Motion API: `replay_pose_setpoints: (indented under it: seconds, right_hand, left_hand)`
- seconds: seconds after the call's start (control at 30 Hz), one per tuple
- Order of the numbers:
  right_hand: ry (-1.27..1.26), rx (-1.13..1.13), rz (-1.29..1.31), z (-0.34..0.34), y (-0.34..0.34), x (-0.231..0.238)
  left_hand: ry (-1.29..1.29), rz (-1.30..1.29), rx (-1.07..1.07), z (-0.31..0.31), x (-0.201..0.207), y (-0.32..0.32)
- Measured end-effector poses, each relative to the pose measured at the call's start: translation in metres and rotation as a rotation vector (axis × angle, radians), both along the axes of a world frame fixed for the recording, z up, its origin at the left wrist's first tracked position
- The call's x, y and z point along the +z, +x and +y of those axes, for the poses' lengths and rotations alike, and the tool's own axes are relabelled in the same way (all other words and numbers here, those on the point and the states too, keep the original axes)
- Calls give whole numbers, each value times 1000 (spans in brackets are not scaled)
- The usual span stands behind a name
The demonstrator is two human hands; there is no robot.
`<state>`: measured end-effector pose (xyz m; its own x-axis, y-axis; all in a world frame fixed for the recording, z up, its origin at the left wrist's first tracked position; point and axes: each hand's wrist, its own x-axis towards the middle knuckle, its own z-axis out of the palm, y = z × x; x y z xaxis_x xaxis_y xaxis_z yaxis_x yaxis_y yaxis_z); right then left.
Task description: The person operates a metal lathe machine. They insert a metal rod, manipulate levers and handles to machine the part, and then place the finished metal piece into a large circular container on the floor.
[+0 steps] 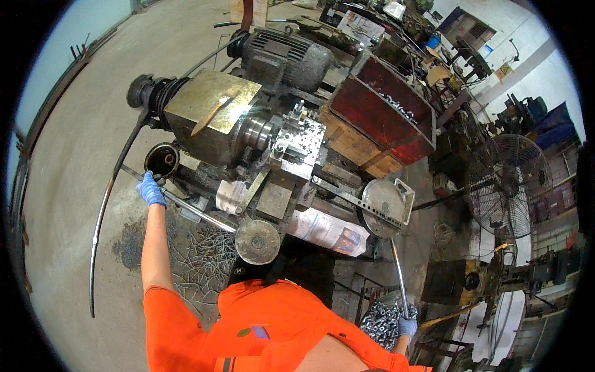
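Observation:
My left hand (150, 190), in a blue glove, is closed around a long metal lever (201, 212), whose lower end meets a round metal disc (257, 242). Just beyond that hand is an open round pot (162, 160), dark inside. My right hand (407, 327), gloved in blue too, grips the low end of a steel handle (399, 270) that hangs from a larger round plate (382, 204). Between the two arms stands a greasy lathe-like machine, with a shiny chuck (255, 133) facing a metal tool block (297, 149).
Small metal parts (381, 322) fill a container beside my right hand. A red bin (384, 111) stands on wood behind the machine. Thin metal scraps (201, 263) litter the floor at left. A motor (285, 59) sits at the back, a caged fan (508, 180) at right.

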<state>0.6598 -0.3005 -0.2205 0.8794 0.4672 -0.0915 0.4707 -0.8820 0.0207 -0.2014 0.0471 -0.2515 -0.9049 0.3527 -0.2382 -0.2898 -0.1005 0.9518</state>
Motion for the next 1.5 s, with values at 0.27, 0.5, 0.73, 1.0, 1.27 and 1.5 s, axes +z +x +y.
replay_pose_setpoints:
  seconds: [0.27,0.5,0.73,1.0,1.27,1.5]
  right_hand:
    - [-41,-74,-30,0,-4,0]
    - [-44,-59,-59,1,-11,3]
    - [18,-22,-104,4,-26,9]
    - [-47,-59,-40,-7,-13,1]
    - [-44,-38,-15,3,-36,24]
    - [-9,-63,35,3,-36,18]
  left_hand:
    - [34,4,-7,0,2,2]
    - [36,-13,-3,2,-2,-1]
    - [38,-30,-7,0,1,0]
    - [46,-31,-4,1,1,3]
    - [83,-92,2,4,-1,0]
    - [112,-98,-3,1,3,-2]
